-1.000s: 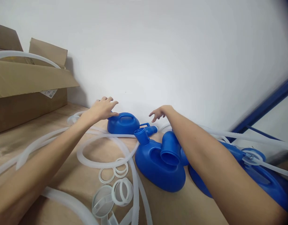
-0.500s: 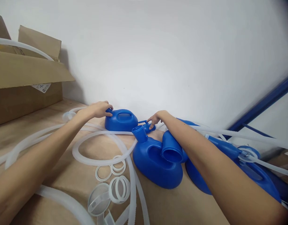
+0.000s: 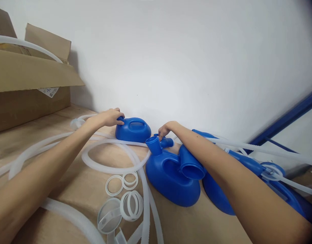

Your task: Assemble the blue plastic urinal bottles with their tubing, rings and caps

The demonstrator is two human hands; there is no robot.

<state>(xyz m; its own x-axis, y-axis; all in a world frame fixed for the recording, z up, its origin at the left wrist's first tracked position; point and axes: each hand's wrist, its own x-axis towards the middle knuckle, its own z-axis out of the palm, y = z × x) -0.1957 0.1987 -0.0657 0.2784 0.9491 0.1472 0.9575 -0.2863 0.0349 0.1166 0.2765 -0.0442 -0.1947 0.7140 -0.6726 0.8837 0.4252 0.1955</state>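
At the back by the wall, my left hand (image 3: 112,118) is closed round the neck end of a blue plastic urinal bottle (image 3: 134,132), which lies on its side with its handle showing. My right hand (image 3: 166,128) pinches a small blue cap-like part (image 3: 167,142) beside it; the fingertips are partly hidden. In front stands another blue urinal bottle (image 3: 171,183), its open neck tilted up to the left. A second wide blue mouth (image 3: 193,166) shows under my right forearm.
Translucent hoses (image 3: 102,166) loop across the brown tabletop (image 3: 181,223). Several white rings (image 3: 132,205) and a clear round lid (image 3: 109,215) lie at front centre. An open cardboard box (image 3: 31,105) stands at left. More blue bottles (image 3: 247,162) and hoses crowd the right.
My right hand's fingers have curled, and the small blue part has turned, its round end now pointing right. My left hand stays on the bottle. The view has shifted slightly.
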